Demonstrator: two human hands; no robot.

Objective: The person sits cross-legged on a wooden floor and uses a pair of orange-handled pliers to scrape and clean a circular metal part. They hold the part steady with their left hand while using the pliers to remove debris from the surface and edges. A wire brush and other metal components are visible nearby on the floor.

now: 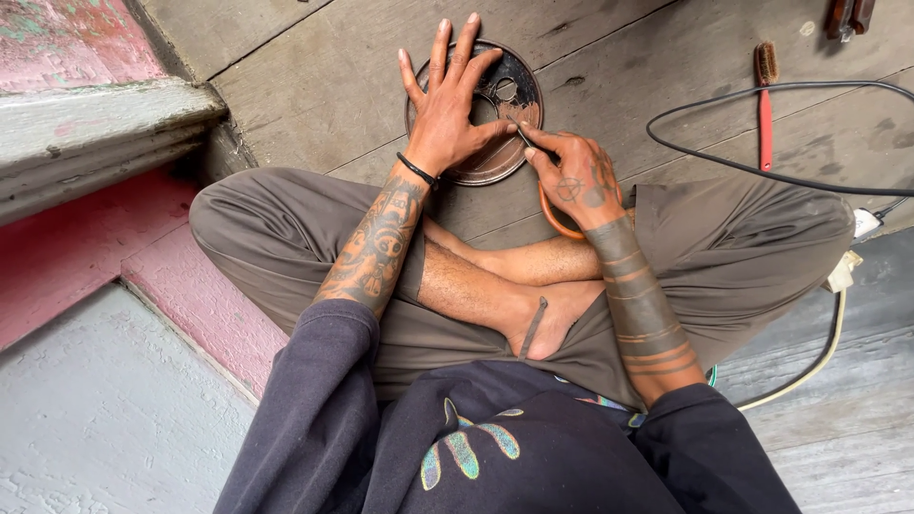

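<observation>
- The dark round disc [495, 143] is pressed flat on the plank floor [314, 86], near its raised pink edge, by the splayed left hand [446, 105].
- A thin pointed tool [523, 133] is pinched in the right hand [576, 176].
- The tool could skid off the metal toward the left fingers [486, 133] if pushed hard.

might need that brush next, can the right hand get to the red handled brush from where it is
Probably yes: the red-handled brush lies on bare floor boards beyond the right hand, though that hand holds a thin tool.

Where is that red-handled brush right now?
The red-handled brush lies on the wooden floor at upper right, beside the black cable, apart from both hands.
</observation>
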